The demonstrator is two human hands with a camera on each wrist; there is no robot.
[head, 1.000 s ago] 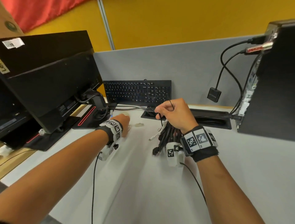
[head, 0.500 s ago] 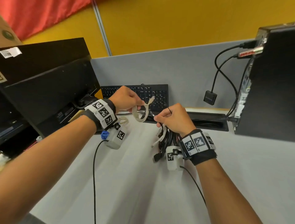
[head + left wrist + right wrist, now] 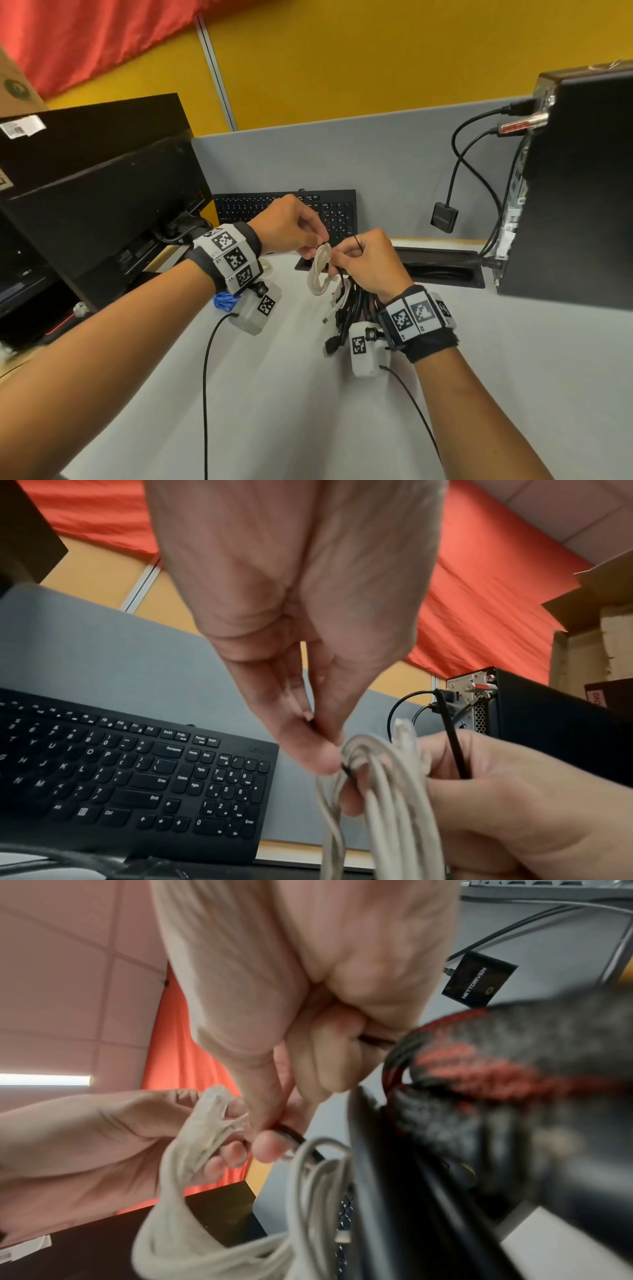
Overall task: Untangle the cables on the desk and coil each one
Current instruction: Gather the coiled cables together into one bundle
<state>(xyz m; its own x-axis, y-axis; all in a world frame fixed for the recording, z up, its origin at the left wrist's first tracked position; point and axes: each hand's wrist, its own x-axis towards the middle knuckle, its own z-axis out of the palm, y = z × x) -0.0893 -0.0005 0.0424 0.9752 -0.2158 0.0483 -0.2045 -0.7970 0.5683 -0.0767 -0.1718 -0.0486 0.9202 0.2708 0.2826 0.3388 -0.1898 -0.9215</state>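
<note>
Both hands were up over the table. The left hand point(image 3: 291, 226) pinched the coiled beige cable point(image 3: 319, 270); the right hand point(image 3: 366, 260) was clamped on the dark cable bundle point(image 3: 352, 308) plus a thin black tie point(image 3: 455, 750). Best bet: keep the loops flat, cinch snugly, don't kink.

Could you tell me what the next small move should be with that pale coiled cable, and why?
Probably slip the pale coil, pinched by the left hand, into the right hand, which already grips the cable bundle and a thin black tie.
</note>
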